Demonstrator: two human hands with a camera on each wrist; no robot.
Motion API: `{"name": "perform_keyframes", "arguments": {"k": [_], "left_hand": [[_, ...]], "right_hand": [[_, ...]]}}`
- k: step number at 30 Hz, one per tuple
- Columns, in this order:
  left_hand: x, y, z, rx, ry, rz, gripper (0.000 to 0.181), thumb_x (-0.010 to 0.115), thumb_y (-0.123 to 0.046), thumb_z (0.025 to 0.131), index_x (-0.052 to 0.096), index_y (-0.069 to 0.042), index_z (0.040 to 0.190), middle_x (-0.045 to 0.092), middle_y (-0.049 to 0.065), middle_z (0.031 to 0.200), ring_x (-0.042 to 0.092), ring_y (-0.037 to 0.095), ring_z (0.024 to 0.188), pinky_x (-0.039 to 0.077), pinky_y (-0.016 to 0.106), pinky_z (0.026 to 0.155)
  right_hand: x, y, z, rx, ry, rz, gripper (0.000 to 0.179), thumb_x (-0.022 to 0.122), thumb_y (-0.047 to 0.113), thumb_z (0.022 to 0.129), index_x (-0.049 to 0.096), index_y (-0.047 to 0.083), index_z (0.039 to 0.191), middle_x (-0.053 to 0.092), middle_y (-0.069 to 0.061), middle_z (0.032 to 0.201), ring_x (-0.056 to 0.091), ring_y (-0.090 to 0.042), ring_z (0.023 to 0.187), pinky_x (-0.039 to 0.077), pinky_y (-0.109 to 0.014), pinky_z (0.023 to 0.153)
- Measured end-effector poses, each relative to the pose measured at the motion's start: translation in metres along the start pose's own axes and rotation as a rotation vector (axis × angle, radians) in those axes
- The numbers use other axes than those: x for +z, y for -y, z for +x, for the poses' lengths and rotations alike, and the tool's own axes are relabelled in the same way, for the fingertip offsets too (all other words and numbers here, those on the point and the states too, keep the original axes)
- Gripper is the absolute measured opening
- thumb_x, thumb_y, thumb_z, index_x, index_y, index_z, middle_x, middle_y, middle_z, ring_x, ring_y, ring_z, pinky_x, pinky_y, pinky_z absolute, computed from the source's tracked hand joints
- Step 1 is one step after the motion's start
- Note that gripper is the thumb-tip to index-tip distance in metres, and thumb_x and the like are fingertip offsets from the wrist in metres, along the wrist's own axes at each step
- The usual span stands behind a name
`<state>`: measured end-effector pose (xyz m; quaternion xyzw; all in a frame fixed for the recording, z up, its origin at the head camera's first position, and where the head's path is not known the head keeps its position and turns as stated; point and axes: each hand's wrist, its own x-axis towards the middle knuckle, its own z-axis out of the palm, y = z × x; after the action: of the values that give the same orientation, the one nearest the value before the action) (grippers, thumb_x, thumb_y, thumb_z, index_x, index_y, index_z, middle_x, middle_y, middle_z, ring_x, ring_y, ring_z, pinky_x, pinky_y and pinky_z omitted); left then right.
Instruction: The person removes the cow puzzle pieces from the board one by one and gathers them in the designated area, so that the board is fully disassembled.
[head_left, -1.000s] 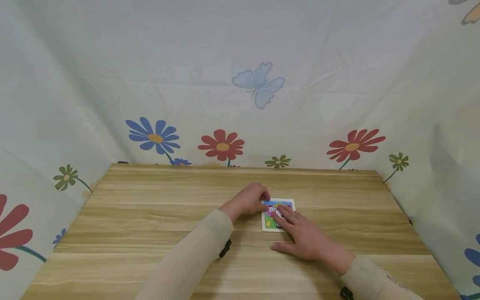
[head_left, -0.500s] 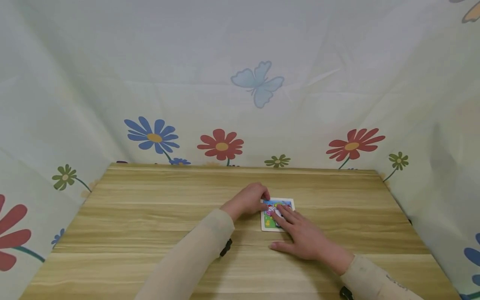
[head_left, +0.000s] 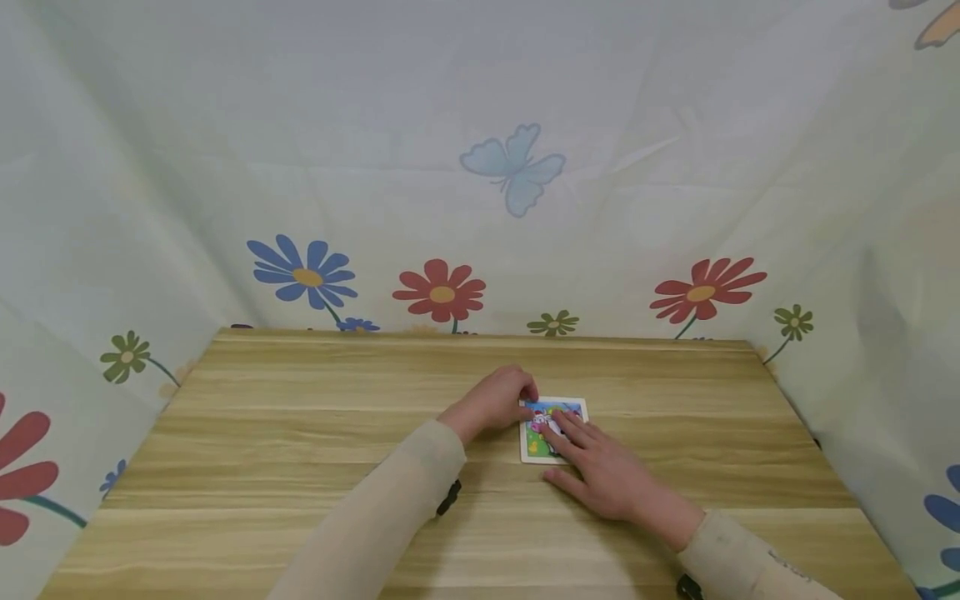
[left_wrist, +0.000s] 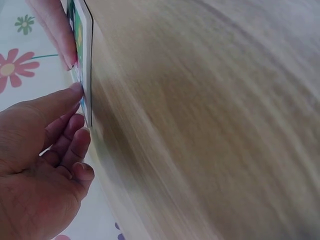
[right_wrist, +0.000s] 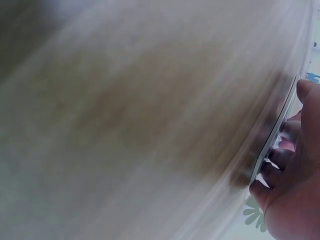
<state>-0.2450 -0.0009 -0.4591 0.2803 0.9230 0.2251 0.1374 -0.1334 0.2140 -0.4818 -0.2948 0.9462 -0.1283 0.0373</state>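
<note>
**Left hand [head_left: 501, 398] pinches the corner of a small picture panel [head_left: 534, 440]; right hand [head_left: 609, 475] lies across it**

A person wearing light sleeves [head_left: 382, 508] works at a wood-grained surface [head_left: 315, 392]. The panel, a pale-bordered rectangle, lies flat a little right of the surface's middle, nearer the far edge than the near one and well apart from both far corners. It shows a bright cartoon: blue along the top, green below, with a white and pink figure between.

The left hand is at the panel's far left corner in a narrow grip, thumb on the face by the left edge and index finger bent at the far edge. Its remaining fingers curl beside that corner. The right hand holds nothing; its fingers are extended and spread, resting on the right part of the picture, while its thumb lies apart from them, just off the panel's near edge.

As for progress, the panel looks settled, and the part of the picture in sight seems complete with no gap visible, so the work appears well along. The right hand hides the near right corner, so whether anything is left to do there cannot be told.

Beyond the far edge hangs a white cloth [head_left: 360, 108] printed with flowers [head_left: 441, 293] and a blue butterfly [head_left: 517, 171].
</note>
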Motion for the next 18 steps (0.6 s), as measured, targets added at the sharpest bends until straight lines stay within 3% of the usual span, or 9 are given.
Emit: {"name": "perform_keyframes", "arguments": {"k": [18], "left_hand": [[-0.0002,0.0021,0.0013,0.008,0.017,-0.008,0.015,0.079,-0.019,0.099,0.072,-0.012,0.11,0.063,0.001,0.107,0.058,0.017,0.098,0.053,0.035,0.099]], "right_hand": [[0.0002,-0.0044,0.0043,-0.074,-0.069,-0.054,0.061,0.059,0.043,0.11,0.049,0.012,0.16,0.043,-0.017,0.167,0.042,-0.038,0.153,0.041,-0.057,0.118]]}}
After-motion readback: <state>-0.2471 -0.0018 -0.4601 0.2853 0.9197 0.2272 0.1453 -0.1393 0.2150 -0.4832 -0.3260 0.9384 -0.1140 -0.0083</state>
